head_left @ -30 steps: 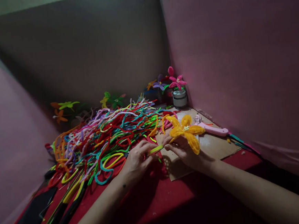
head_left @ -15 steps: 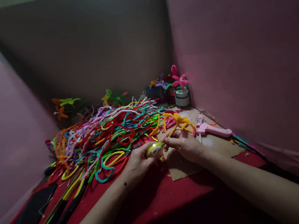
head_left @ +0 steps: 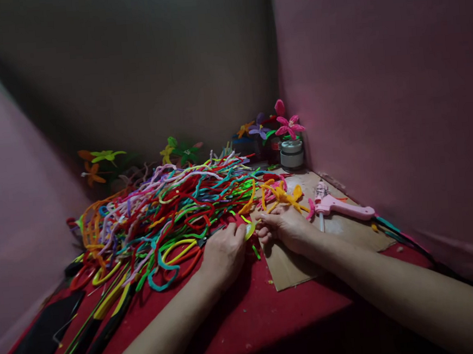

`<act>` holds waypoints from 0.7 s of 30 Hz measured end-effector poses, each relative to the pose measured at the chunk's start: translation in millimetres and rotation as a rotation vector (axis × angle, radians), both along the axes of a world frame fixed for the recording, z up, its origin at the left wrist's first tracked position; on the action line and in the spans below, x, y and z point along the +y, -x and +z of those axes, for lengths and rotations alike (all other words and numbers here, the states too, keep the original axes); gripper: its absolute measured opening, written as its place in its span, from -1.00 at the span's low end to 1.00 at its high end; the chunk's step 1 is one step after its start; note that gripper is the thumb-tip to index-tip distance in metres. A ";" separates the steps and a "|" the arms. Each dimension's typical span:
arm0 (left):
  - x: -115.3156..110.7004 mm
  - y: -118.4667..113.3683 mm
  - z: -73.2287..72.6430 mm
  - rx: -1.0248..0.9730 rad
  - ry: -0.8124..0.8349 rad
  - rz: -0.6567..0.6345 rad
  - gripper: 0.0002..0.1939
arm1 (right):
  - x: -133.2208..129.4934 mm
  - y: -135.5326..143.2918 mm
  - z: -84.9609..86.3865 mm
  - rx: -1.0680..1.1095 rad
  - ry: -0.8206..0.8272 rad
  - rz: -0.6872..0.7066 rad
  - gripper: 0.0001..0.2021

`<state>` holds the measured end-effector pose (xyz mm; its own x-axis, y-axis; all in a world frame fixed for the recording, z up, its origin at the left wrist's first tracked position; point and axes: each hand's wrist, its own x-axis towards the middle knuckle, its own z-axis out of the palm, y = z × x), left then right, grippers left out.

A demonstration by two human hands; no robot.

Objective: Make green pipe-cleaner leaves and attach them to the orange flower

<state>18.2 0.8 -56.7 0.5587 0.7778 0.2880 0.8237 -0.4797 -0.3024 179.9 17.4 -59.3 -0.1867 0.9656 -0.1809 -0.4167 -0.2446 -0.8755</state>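
My left hand (head_left: 225,254) is closed around a round yellow-green roll (head_left: 249,230), most of it covered by the fingers. Just to its right, my right hand (head_left: 285,227) pinches the stem of an orange pipe-cleaner flower (head_left: 289,196), whose looped petals stick out beyond the fingers. The two hands almost meet over the near-left part of a cardboard sheet (head_left: 291,273). A large heap of coloured pipe cleaners (head_left: 180,195) lies beside and behind my left hand.
A pink glue gun (head_left: 345,207) rests on the cardboard, its cable running right. Yellow-black pliers (head_left: 108,318) and a black flat object (head_left: 40,337) lie at the left. Finished flowers (head_left: 289,126) stand at the back, near a grey-white pot (head_left: 291,155).
My left hand has turned over, so its back faces up and less of the roll shows. The orange flower has tilted and sits lower in my right hand. The view has shifted slightly.
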 end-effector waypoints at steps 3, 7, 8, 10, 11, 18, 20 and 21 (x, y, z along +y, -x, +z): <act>-0.1 -1.2 -0.3 0.018 0.029 0.028 -0.81 | -2.2 -0.9 3.4 -0.048 0.034 0.006 -0.81; 0.3 -0.2 -0.7 -0.006 0.084 0.053 -0.80 | -9.7 -0.9 7.7 -0.112 0.054 0.064 -0.79; 0.3 0.2 -1.0 -0.017 0.094 0.061 -0.80 | -11.5 -0.8 7.8 -0.126 0.057 0.081 -0.80; 0.5 0.7 -1.5 -0.033 0.107 0.077 -0.78 | -14.8 -0.7 7.2 -0.180 0.047 0.128 -0.81; 0.5 0.8 -1.7 -0.038 0.111 0.083 -0.77 | -16.3 -0.7 6.7 -0.221 0.036 0.151 -0.81; -6.8 2.0 4.2 -0.124 0.209 0.073 -0.77 | -28.2 -0.8 7.2 -0.510 -0.118 0.190 -0.76; -12.1 3.3 7.2 -0.188 0.235 0.060 -0.72 | -30.8 -1.7 6.0 -0.519 -0.150 0.183 -0.75; -14.9 4.0 8.4 -0.219 0.244 0.059 -0.68 | -31.6 -2.3 4.7 -0.519 -0.153 0.177 -0.76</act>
<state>14.2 -14.1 -48.3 0.4559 0.8678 0.1979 0.8850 -0.4656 0.0032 182.2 -14.2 -54.6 -0.2719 0.9501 -0.1529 0.1135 -0.1261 -0.9855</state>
